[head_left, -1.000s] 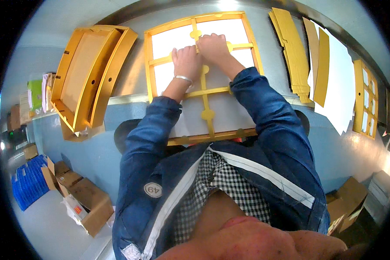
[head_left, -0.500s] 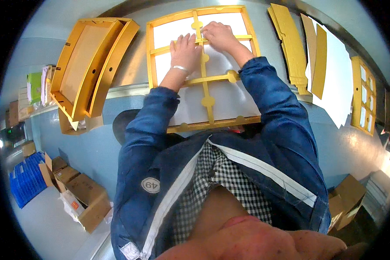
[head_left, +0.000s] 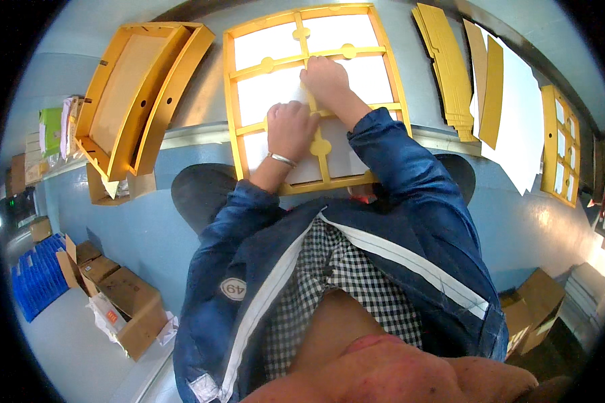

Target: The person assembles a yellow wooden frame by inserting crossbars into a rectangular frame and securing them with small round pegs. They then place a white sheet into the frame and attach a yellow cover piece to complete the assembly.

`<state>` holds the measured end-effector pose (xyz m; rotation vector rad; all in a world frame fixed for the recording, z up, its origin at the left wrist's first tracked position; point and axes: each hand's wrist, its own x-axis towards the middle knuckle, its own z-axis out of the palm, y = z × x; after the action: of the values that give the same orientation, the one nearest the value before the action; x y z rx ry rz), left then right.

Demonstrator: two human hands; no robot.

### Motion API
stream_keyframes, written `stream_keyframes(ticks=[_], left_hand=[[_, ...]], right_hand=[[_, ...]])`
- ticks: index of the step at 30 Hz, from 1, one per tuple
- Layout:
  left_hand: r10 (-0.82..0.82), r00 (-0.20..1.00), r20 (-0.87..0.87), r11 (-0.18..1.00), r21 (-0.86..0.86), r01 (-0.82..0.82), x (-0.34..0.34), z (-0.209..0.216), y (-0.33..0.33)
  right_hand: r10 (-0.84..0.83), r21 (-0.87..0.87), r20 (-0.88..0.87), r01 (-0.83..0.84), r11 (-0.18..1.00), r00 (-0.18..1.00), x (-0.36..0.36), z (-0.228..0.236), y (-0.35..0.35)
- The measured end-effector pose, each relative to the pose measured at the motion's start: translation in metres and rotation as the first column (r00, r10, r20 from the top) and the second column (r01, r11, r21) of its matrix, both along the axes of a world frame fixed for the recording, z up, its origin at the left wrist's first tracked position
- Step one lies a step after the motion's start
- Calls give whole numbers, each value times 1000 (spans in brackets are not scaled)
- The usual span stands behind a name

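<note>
While both hands (head_left: pixel 292 131) (head_left: pixel 327 80) curl | yellow partitioned box (head_left: pixel 343 181) lies beneath | grip: cannot tell

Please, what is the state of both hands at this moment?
Left hand: curled at the yellow dividers; grip cannot be told.
Right hand: also curled at the yellow dividers; grip hidden.

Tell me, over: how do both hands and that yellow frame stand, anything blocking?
Left fingers and right fingers curled at yellow strip dividers, grip hidden. Shallow yellow rectangular frame surrounding dividers. Nothing visibly blocking the hands.
</note>
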<state>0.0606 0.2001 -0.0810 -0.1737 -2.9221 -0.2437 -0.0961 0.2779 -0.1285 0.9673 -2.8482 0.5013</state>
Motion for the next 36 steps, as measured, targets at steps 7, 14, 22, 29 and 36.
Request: stream_keyframes(ticks=[7, 14, 22, 29, 36], left_hand=[[70, 997, -12, 997, 37, -69, -2, -18, -3], [154, 985, 82, 966, 194, -168, 8, 11, -1], [396, 911, -117, 918, 85, -388, 82, 5, -47], [549, 764, 339, 617, 452, -644, 69, -12, -98], [509, 822, 256, 642, 523, -561, 75, -27, -103]], right_hand=[[155, 111, -168, -138, 984, 973, 3, 16, 7], [232, -5, -338, -249, 969, 912, 10, 24, 35], [213, 57, 147, -223, 973, 966, 103, 61, 95], [-73, 28, 320, 68, 997, 945, 116, 51, 63], [-172, 39, 416, 172, 984, 893, 121, 43, 60]])
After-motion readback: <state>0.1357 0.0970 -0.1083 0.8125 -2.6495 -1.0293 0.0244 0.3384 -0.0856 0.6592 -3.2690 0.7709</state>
